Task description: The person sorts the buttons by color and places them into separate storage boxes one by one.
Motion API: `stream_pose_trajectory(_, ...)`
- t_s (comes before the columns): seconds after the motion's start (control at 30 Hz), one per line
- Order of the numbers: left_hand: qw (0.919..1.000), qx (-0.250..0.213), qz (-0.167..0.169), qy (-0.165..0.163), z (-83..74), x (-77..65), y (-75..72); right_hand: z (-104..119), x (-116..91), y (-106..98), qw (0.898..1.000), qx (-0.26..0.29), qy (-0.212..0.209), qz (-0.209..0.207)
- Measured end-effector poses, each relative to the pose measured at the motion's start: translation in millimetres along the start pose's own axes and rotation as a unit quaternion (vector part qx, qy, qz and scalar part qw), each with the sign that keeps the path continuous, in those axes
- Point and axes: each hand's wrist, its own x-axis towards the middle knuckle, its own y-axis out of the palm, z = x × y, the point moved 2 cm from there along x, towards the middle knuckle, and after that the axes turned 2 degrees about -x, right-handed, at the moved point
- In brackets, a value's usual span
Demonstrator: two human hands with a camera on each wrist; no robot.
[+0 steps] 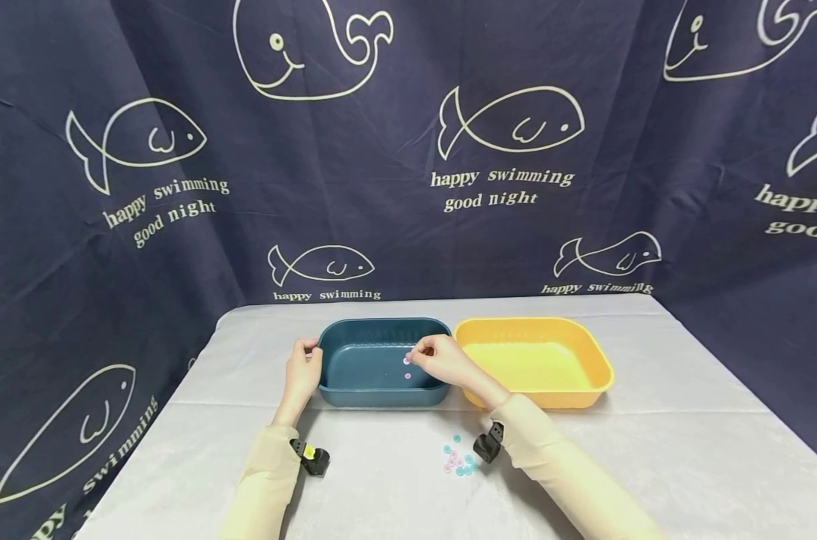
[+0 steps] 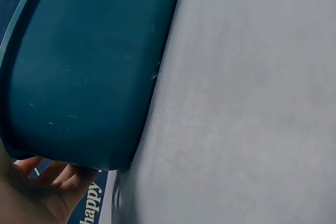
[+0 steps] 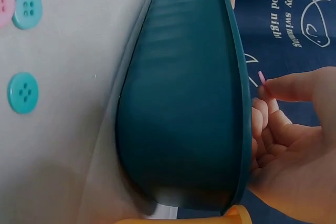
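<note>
Between thumb and forefinger, my right hand pinches a small pink button over the right side of the dark teal bin. A pink button shows inside the bin, below those fingertips. My left hand grips the bin's left end; in the left wrist view its fingers lie against the outside of that end. On the cloth in front of the bins lies a loose group of pink buttons and turquoise buttons.
A yellow bin stands right beside the teal one, their ends close together. White cloth covers the table. Dark blue curtains with fish drawings hang behind and at both sides.
</note>
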Motion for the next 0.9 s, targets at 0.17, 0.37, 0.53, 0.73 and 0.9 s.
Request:
stream_pose_trajectory(0.17,1.0,0.0,-0.005,0.004,-0.4,0.4,1.0,-2.9,4.1,2.5,1.0,-0.004,0.004,0.006)
stream_pose_trajectory(0.37,1.0,-0.001,-0.007,0.006,-3.3,-1.5,1.4,-3.6,5.7,4.9,1.0,-0.013,-0.009,0.012)
stream_pose_trajectory(0.53,1.0,-0.002,-0.007,0.003,-3.0,-1.3,1.4,-5.2,8.8,7.8,1.0,-0.025,-0.012,0.015)
stream_pose_trajectory(0.73,1.0,-0.004,-0.007,0.001,-1.6,-0.9,1.5,-6.2,12.5,11.6,1.0,-0.018,-0.004,0.022)
stream_pose_trajectory(0.9,1.0,-0.006,-0.008,-0.002,-1.3,-1.1,0.8,-7.0,14.7,14.1,0.999,-0.015,-0.003,0.029)
